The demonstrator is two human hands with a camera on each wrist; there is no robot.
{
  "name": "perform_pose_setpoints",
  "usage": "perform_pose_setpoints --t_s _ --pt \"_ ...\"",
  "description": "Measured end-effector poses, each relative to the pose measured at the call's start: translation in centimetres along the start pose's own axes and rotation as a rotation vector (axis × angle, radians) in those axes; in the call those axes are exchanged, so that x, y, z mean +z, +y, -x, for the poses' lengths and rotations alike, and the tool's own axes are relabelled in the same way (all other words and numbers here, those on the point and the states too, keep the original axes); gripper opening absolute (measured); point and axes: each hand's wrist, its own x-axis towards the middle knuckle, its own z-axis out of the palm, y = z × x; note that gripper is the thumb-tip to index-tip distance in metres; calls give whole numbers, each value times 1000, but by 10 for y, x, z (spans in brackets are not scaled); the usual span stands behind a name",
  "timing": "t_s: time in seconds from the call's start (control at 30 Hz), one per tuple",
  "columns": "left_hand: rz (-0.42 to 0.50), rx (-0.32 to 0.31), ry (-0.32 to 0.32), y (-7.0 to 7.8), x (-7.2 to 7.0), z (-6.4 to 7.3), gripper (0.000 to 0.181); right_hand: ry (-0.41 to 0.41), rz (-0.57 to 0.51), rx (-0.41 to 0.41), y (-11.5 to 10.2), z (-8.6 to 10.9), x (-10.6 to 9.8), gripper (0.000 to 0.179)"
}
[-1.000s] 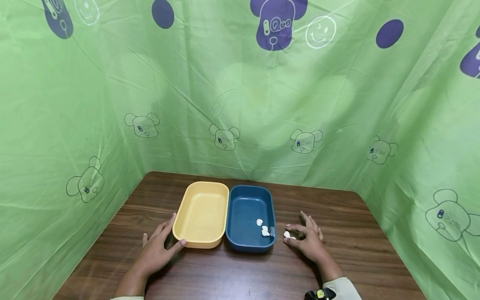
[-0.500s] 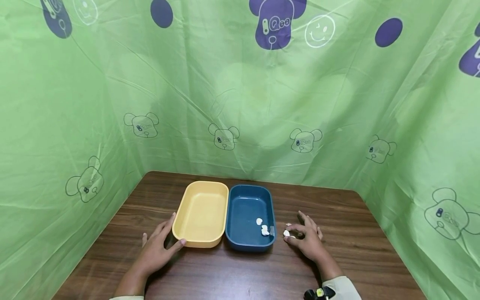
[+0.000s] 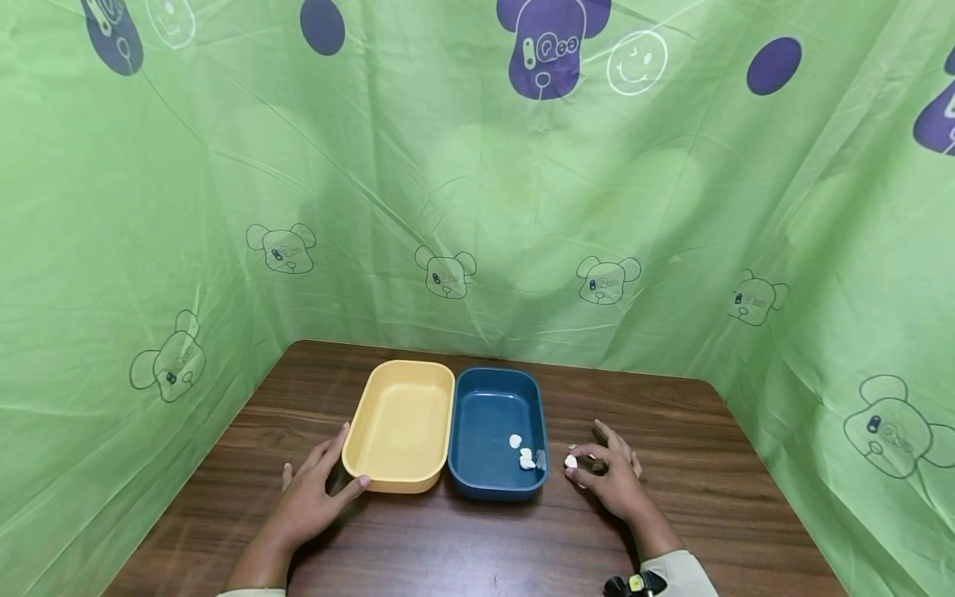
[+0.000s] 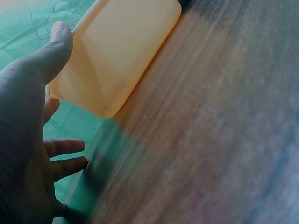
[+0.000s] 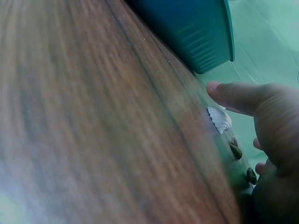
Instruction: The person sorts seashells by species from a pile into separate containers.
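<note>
In the head view, my left hand (image 3: 313, 497) is at the lower left of centre, spread wide, with the thumb on the near rim of a yellow tray (image 3: 403, 431) and the forefinger against its left side. Just right of it, side by side at the centre bottom, stands a dark-blue tray (image 3: 492, 406), with a few small white shell-like pieces (image 3: 526, 458) in its lower right part and a translucent patch (image 3: 541, 459) on its right wall. My right hand (image 3: 615, 481) is right of that tray, near it but apart; my thumb and forefinger narrow round a white seashell (image 3: 570, 462), which sits between their tips. A few pale bits lie around these fingers, too small to make out. A pale sleeve (image 3: 681, 572) and a black wrist device (image 3: 634, 585) show at the bottom, right of centre. The brown wooden table (image 3: 448, 543) carries both trays, and a green curtain (image 3: 477, 199) printed with bear heads fills the upper frame.

In the left wrist view, my thumb crosses the tray's corner at the upper left, and my other fingers fan out below it. Blurred wood grain takes up the right side.

In the right wrist view, my thumb points left at the right of the frame, with the ribbed seashell just under it; whether the shell is off the table I cannot tell. Two small dark pieces (image 5: 236, 150) are below it, near my other fingers. The blue tray's ridged corner shows at the top.
</note>
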Motion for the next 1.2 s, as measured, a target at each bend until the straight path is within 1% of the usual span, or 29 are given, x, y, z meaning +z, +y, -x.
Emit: perform_pose_setpoints --t_s 0.17,0.43,0.67,0.83,1.07,1.2 --pt "5 -5 -8 -1 -1 -1 98 2 -31 4 1 0 0 20" --pt "4 -12 -19 0 -1 0 98 24 -52 14 1 -1 -4 19" --pt "16 -9 -15 1 -1 0 98 64 -59 30 -1 -3 -10 22" --pt "18 -18 -15 0 -1 1 99 104 -34 24 -8 -6 -10 22" --pt "19 -26 -33 -1 0 0 99 180 -40 15 -22 -12 -13 20" --pt "17 -29 -35 0 0 0 99 193 -48 11 -31 -16 -15 20"
